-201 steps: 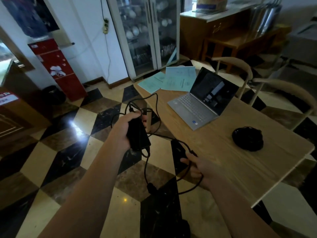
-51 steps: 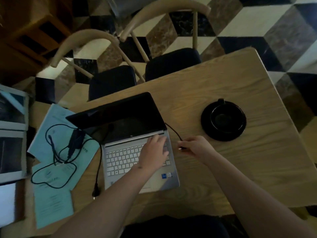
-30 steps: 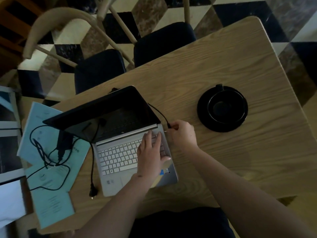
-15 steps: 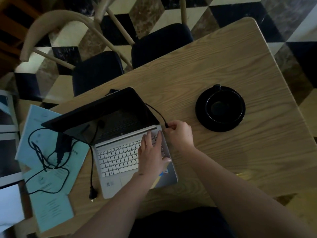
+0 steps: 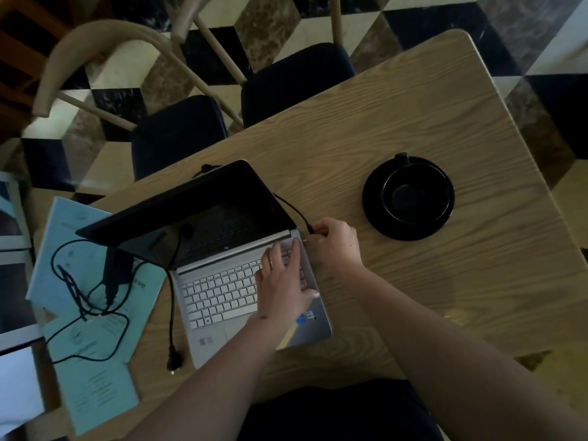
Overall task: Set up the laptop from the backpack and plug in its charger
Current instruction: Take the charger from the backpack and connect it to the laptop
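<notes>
Bare table (image 5: 413, 297) right of right hand (image 5: 334, 246); black cup on saucer (image 5: 409, 197) just beyond it. Right hand pinches charger plug (image 5: 310, 230) at laptop (image 5: 241, 281) right edge near hinge. Left hand (image 5: 283, 281) flat, fingers spread, pressing keyboard. Charger brick (image 5: 116, 270) and cable far left on blue papers (image 5: 89, 281).

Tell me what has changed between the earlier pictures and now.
The right hand brought the charger plug from the table to the laptop's right edge. The left hand stays on the keyboard; the black cup and power brick stayed put.
</notes>
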